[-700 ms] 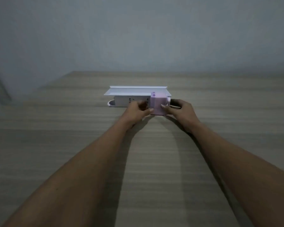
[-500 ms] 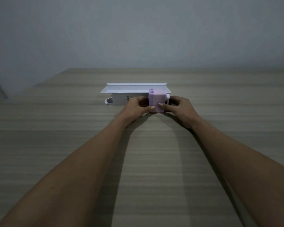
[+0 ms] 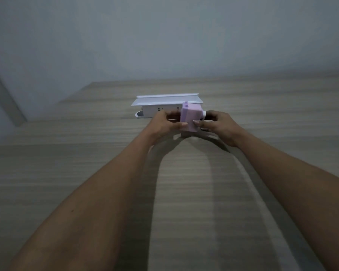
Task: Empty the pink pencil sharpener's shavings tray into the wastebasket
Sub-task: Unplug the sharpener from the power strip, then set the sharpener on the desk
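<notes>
Since the earlier frame, the pink pencil sharpener (image 3: 190,118) has risen off the table (image 3: 184,192) and tilted. Left hand (image 3: 165,124) and right hand (image 3: 218,125) each close a grip on its sides. Behind it stands a white organizer (image 3: 160,105).

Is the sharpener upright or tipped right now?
Tipped. The sharpener leans with its top toward the left, gripped between the left hand and right hand.
</notes>
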Tool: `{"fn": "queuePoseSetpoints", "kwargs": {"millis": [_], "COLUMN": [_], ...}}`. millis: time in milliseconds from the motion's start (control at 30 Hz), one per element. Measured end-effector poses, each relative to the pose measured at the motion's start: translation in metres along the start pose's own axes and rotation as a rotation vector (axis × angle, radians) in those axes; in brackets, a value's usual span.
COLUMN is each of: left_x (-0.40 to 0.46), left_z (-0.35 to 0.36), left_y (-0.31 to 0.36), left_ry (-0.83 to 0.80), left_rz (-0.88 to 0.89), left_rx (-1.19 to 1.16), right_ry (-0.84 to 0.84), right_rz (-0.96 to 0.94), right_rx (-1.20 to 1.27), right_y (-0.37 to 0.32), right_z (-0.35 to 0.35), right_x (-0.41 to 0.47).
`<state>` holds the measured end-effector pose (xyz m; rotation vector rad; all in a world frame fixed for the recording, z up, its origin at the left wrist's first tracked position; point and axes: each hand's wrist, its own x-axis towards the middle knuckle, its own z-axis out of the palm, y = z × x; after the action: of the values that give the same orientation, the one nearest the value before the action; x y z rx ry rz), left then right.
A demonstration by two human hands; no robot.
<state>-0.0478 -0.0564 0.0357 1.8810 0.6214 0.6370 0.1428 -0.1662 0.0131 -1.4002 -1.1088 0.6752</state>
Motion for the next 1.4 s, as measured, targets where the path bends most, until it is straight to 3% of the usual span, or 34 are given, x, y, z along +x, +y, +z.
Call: {"fn": "queuePoseSetpoints", "kwargs": {"millis": [467, 800, 1400], "left_x": [-0.138, -0.21, -0.248], "left_z": [0.002, 0.022, 0.042], "left_y": [0.049, 0.043, 0.023], "left_ry": [0.013, -0.007, 0.002], "left_rz": [0.053, 0.037, 0.015], "left_rx": [-0.038, -0.005, -0.008], "right_ry": [-0.079, -0.111, -0.168], "right_rz": [-0.057, -0.071, -0.089], "right_rx": [-0.075, -0.066, -0.097], "right_y": [-0.07, -0.059, -0.043], "right_z": [0.022, 0.032, 0.037], "right_x": [-0.135, -0.21, -0.239]}}
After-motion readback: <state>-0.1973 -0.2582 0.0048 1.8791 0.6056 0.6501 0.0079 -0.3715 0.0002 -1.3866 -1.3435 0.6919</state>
